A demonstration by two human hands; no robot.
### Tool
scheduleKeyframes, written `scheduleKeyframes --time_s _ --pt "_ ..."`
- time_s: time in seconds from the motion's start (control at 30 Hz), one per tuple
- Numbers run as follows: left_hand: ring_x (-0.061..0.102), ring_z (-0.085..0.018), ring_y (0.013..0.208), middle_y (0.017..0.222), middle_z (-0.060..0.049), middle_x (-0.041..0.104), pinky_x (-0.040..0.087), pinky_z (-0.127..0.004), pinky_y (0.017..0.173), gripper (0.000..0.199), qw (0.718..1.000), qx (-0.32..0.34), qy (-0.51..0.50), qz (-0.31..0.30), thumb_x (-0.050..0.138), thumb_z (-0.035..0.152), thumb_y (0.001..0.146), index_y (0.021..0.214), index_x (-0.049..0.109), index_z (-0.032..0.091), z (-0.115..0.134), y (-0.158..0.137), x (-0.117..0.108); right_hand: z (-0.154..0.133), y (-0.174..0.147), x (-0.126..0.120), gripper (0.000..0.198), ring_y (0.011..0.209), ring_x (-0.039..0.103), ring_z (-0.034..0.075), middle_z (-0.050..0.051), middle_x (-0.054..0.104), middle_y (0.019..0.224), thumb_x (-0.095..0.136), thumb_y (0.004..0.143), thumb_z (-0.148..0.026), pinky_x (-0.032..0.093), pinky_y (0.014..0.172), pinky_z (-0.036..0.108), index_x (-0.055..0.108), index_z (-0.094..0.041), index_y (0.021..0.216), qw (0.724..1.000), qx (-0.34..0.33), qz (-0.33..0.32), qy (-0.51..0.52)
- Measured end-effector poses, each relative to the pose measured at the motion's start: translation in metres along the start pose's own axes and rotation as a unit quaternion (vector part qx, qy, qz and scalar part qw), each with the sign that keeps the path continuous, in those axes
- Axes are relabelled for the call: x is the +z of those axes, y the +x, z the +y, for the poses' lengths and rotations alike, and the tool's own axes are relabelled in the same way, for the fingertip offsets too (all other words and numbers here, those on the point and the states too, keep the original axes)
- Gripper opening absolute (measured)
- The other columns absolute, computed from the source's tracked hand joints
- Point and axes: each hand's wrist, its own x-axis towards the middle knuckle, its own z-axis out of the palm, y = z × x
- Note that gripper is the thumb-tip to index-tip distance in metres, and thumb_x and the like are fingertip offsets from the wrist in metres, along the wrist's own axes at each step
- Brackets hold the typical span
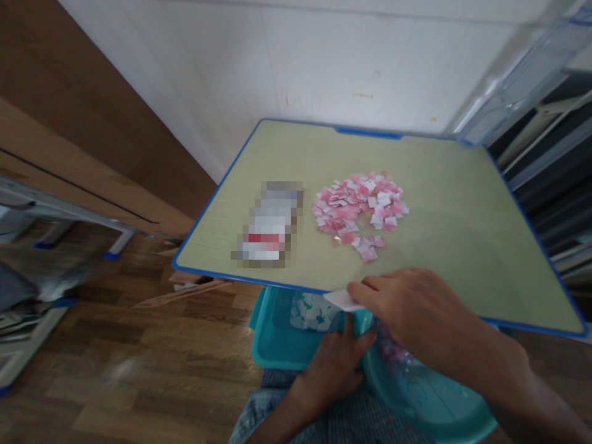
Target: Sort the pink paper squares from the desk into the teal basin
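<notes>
Pinched in the fingers of my right hand (411, 308) is a thin white piece (341, 300), perhaps paper or card, at the table's front edge. Below it, my left hand (335, 361) grips the near rim of a round teal basin (383, 398), its index finger and thumb on either side. Pink bits and clear plastic show inside that basin, partly hidden by my right forearm. To the left, a rectangular teal tub (277, 354) contains small white pieces (314, 311). A heap of small pink and white squares (358, 203) lies on the table.
The pale folding table (444, 246) has a blue edge and stands against a white wall (370, 74). A blurred-out flat object (271, 222) lies on its left side. Clear plastic (513, 92) leans at the right. A metal-legged frame (123, 243) stands on the wooden floor (152, 370).
</notes>
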Motion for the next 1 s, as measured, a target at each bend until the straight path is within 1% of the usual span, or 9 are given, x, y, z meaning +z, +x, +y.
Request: scheduleKeyframes --time_s 0.1,0.17,0.3,0.37,0.53,0.67,0.8,0.93,1.0 --pt "0.055 -0.032 0.101 0.143 -0.015 0.030 0.045 -0.043 0.081 0.068 1.000 -0.001 0.013 0.024 0.054 0.021 0.078 0.139 0.028 0.031 0.000 0.000 0.001 0.002 -0.003 -0.006 0.017 0.058 0.055 0.014 -0.002 0.063 0.070 0.052 0.079 -0.007 0.029 0.052 0.030 0.055 -0.023 0.081 0.999 0.031 -0.012 -0.001" --pt "0.056 -0.034 0.099 0.145 -0.018 0.025 0.045 -0.046 0.080 0.068 1.000 -0.004 0.022 0.019 0.055 0.021 0.077 0.139 0.029 0.031 0.000 -0.001 0.001 0.010 -0.006 -0.007 0.020 0.063 0.059 0.016 -0.002 0.066 0.076 0.050 0.079 -0.006 0.032 0.053 0.030 0.058 -0.023 0.084 0.998 0.062 -0.005 -0.024" --pt "0.057 -0.035 0.101 0.144 -0.021 0.026 0.045 -0.047 0.082 0.068 1.000 -0.002 0.017 0.007 0.055 0.020 0.076 0.138 0.030 0.031 0.002 -0.001 -0.002 0.038 -0.019 -0.003 0.038 0.071 0.064 0.018 0.000 0.070 0.092 0.044 0.078 -0.002 0.039 0.057 0.030 0.063 -0.026 0.100 0.989 0.122 0.026 -0.081" --pt "0.056 -0.035 0.104 0.144 -0.020 0.026 0.045 -0.046 0.083 0.067 1.000 -0.005 0.016 0.010 0.055 0.019 0.076 0.138 0.031 0.031 0.002 -0.001 -0.004 0.051 -0.027 0.000 0.041 0.076 0.066 0.019 -0.001 0.071 0.094 0.041 0.079 -0.001 0.043 0.060 0.031 0.064 -0.027 0.102 0.987 0.133 0.034 -0.087" --pt "0.056 -0.036 0.106 0.144 -0.022 0.025 0.044 -0.047 0.084 0.068 1.000 -0.005 0.016 -0.012 0.054 0.019 0.075 0.138 0.030 0.030 0.002 -0.001 -0.008 0.066 -0.040 -0.002 0.041 0.087 0.066 0.020 0.002 0.071 0.100 0.035 0.083 -0.005 0.048 0.070 0.032 0.067 -0.025 0.099 0.987 0.123 0.061 -0.079" --pt "0.057 -0.037 0.105 0.144 -0.023 0.025 0.044 -0.048 0.084 0.067 1.000 -0.002 0.022 -0.008 0.052 0.018 0.076 0.138 0.030 0.029 0.002 -0.001 -0.009 0.065 -0.038 -0.008 0.043 0.085 0.067 0.021 0.001 0.071 0.098 0.036 0.080 -0.004 0.048 0.067 0.033 0.067 -0.026 0.098 0.984 0.136 0.060 -0.099" --pt "0.057 -0.035 0.103 0.143 -0.022 0.026 0.045 -0.047 0.083 0.065 1.000 -0.007 0.028 -0.010 0.051 0.019 0.077 0.137 0.029 0.029 0.003 -0.001 -0.009 0.064 -0.037 -0.007 0.044 0.090 0.065 0.021 0.001 0.071 0.101 0.037 0.078 -0.002 0.049 0.071 0.034 0.066 -0.025 0.103 0.993 0.098 0.031 -0.060" --pt "0.057 -0.034 0.102 0.143 -0.019 0.026 0.044 -0.047 0.084 0.063 0.999 -0.010 0.024 -0.020 0.050 0.020 0.079 0.136 0.028 0.031 0.003 -0.001 -0.010 0.061 -0.041 -0.004 0.042 0.086 0.066 0.020 0.002 0.071 0.099 0.038 0.078 -0.003 0.049 0.070 0.033 0.067 -0.025 0.100 0.989 0.125 0.044 -0.059" --pt "0.056 -0.034 0.104 0.143 -0.018 0.025 0.044 -0.047 0.084 0.062 0.999 -0.011 0.023 -0.024 0.050 0.020 0.080 0.137 0.028 0.032 0.003 -0.001 -0.011 0.059 -0.042 -0.003 0.041 0.084 0.065 0.021 0.003 0.070 0.099 0.038 0.079 -0.004 0.049 0.071 0.034 0.067 -0.024 0.101 0.991 0.116 0.044 -0.056"
